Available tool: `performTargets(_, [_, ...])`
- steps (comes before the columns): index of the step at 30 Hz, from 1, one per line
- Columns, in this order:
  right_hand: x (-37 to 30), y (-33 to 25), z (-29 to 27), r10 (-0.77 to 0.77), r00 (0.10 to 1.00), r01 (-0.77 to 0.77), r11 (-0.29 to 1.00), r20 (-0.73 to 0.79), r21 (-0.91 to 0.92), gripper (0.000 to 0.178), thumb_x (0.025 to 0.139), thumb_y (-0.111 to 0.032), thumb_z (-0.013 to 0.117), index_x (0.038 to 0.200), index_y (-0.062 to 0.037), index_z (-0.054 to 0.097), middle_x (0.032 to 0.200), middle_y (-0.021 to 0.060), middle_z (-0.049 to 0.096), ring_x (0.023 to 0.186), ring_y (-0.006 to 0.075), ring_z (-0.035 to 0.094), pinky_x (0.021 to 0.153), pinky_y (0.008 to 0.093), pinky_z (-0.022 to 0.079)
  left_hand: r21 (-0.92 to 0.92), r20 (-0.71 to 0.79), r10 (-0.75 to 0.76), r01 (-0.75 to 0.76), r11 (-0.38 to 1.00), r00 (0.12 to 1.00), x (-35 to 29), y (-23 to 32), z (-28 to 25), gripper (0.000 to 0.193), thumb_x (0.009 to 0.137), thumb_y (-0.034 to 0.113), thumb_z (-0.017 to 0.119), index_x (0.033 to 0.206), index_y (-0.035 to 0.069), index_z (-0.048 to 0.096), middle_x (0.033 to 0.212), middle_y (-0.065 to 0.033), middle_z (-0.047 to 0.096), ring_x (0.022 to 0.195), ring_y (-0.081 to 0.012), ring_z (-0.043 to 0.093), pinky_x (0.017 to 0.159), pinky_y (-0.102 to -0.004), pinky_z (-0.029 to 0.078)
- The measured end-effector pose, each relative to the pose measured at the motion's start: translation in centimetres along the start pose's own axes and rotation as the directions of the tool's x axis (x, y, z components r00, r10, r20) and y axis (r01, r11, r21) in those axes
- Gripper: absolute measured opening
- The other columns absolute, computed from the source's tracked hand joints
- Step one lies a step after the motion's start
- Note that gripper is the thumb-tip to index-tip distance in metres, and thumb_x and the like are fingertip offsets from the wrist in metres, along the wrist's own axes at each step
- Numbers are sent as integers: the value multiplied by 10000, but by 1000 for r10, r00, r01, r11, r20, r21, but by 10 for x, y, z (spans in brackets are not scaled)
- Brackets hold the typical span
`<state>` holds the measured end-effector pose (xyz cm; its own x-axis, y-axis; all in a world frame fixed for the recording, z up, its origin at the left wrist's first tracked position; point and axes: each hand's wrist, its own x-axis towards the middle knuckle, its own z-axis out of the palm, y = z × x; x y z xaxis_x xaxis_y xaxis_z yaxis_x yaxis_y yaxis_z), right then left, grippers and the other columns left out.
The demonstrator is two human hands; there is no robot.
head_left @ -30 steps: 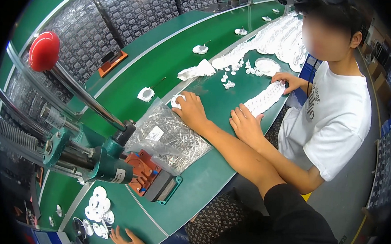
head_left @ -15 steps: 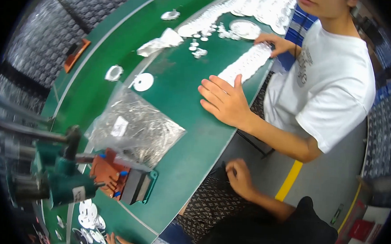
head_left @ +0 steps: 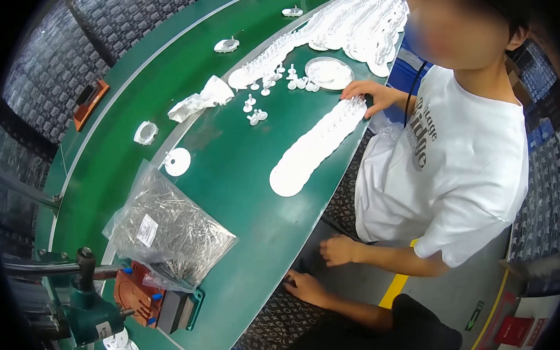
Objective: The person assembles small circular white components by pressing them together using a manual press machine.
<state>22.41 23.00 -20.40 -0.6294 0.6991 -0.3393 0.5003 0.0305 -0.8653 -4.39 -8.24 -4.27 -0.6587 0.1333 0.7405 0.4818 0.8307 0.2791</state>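
Observation:
My right hand (head_left: 307, 289) rests on my patterned trouser leg (head_left: 279, 321), below the table's near edge. Its fingers are apart and slightly bent, with nothing seen in them. My left hand is out of the picture. Nearest on the green table (head_left: 250, 262) are a clear bag of thin metal pins (head_left: 182, 227) and a green metal fixture (head_left: 92, 314) with a reddish-brown block (head_left: 136, 294). White round plastic pieces (head_left: 118, 344) show beside the fixture at the lower edge. A white disc with a centre hole (head_left: 178, 162) lies beyond the bag.
A co-worker in a white shirt (head_left: 470, 166) sits to the right, one hand (head_left: 363, 97) on a row of overlapping white discs (head_left: 313, 151), the other hand (head_left: 339, 250) beside the table edge. White parts (head_left: 358, 20) are heaped farther off. A green belt (head_left: 114, 141) carries spaced white pieces.
My view has shifted. My left hand has left the picture; my right hand lies lower on my leg. The co-worker's nearer hand has come off the disc row and dropped beside the table edge.

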Motion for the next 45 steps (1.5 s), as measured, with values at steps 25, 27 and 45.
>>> performTargets(25, [-24, -117, 76, -608, 776, 630, 747, 167, -211, 434, 811, -350, 710, 1134, -67, 642, 1136, 219, 629, 1053, 418, 578, 920, 482, 459, 357, 37, 90, -97, 929, 995, 0, -141, 18, 625, 963, 396, 607, 1418, -2, 446, 1472, -275, 376, 1349, -448, 371, 1121, -535, 297])
performTargets(27, [-6, -112, 87, -428, 833, 520, 823, 352, -229, 387, 763, -392, 752, 1029, -116, 696, 1105, 171, 656, 1006, 373, 608, 869, 468, 485, 176, 150, 6, -32, 984, 989, 13, -93, 23, 476, 980, 200, 578, 1356, -73, 474, 1371, -260, 498, 1325, -404, 425, 1134, -475, 300])
performTargets(45, [36, -107, 108, -536, 592, 676, 737, 602, -9, 344, 814, -298, 722, 1053, -54, 679, 1054, 165, 677, 950, 345, 634, 852, 445, 503, -152, 205, -339, 372, 916, 918, 29, -15, -18, 257, 944, 99, 630, 1164, -32, 641, 1075, -137, 674, 969, -227, 622, 876, -330, 471])
